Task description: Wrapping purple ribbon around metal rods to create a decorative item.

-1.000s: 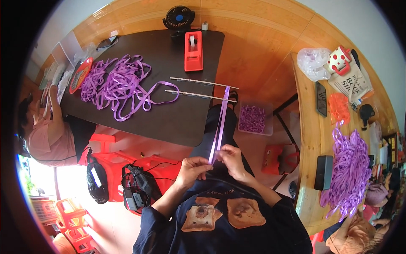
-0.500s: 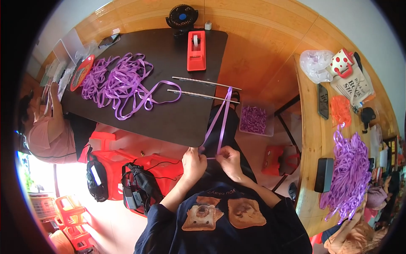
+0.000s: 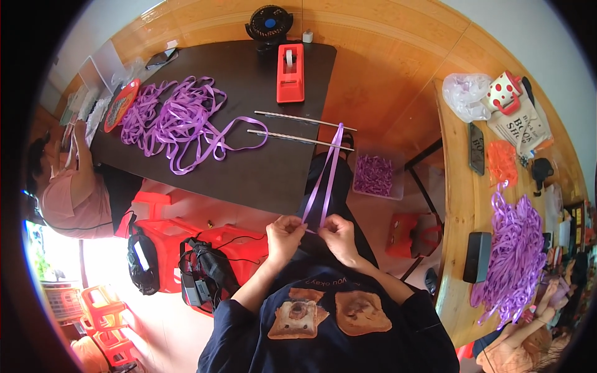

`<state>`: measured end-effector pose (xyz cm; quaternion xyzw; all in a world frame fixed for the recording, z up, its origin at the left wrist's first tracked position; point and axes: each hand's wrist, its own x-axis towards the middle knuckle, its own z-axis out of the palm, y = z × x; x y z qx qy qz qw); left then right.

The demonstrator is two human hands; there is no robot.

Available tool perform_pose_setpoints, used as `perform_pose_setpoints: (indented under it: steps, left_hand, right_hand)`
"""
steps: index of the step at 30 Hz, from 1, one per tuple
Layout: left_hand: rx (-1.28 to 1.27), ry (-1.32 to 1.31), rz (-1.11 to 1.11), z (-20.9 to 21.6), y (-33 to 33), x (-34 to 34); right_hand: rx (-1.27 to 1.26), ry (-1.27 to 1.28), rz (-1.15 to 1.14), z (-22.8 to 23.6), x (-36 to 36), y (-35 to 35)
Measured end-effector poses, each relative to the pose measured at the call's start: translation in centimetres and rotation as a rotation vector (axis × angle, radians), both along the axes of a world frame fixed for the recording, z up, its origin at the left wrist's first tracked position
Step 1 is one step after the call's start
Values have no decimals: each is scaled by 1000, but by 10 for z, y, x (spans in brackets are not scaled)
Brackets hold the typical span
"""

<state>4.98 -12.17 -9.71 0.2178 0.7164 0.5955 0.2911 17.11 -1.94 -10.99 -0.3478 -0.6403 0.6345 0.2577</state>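
Observation:
A purple ribbon (image 3: 330, 177) hangs in a long narrow loop from the end of a chopstick-like metal rod and runs down to my hands. My left hand (image 3: 285, 238) pinches the ribbon on the left, and my right hand (image 3: 339, 237) pinches it on the right, with a short stretch between them. Two slim metal rods (image 3: 283, 137) lie side by side on the dark table (image 3: 249, 180), their tips jutting past its right edge. A tangled heap of purple ribbon (image 3: 180, 118) rests on that table's left part.
A red tape dispenser (image 3: 290, 84) and a black fan (image 3: 269, 25) stand at the back. On the floor, a clear bin (image 3: 374, 177) holds purple pieces. The wooden table (image 3: 457, 248) at right carries more ribbon (image 3: 511, 255). Red stools (image 3: 233, 248) hold bags; a person (image 3: 78, 193) sits left.
My left hand has shifted slightly, and its side of the ribbon now shows clearly down to my fingers. The right hand stays nearly in place, still pinching.

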Motion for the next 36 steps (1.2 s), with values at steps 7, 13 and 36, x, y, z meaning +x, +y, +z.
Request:
perform_pose_setpoints:
  steps: [7,13,36]
  left_hand:
    - [-92,651,53,-12,17,-3]
    - [2,469,150,3,36,-7]
    - [-15,-444,-654,10,10,-13]
  right_hand:
    - [-25,-23,-10,1,-1,-2]
    - [-61,8,49,-13,4,-10]
    - [-653,87,284,4,30,13]
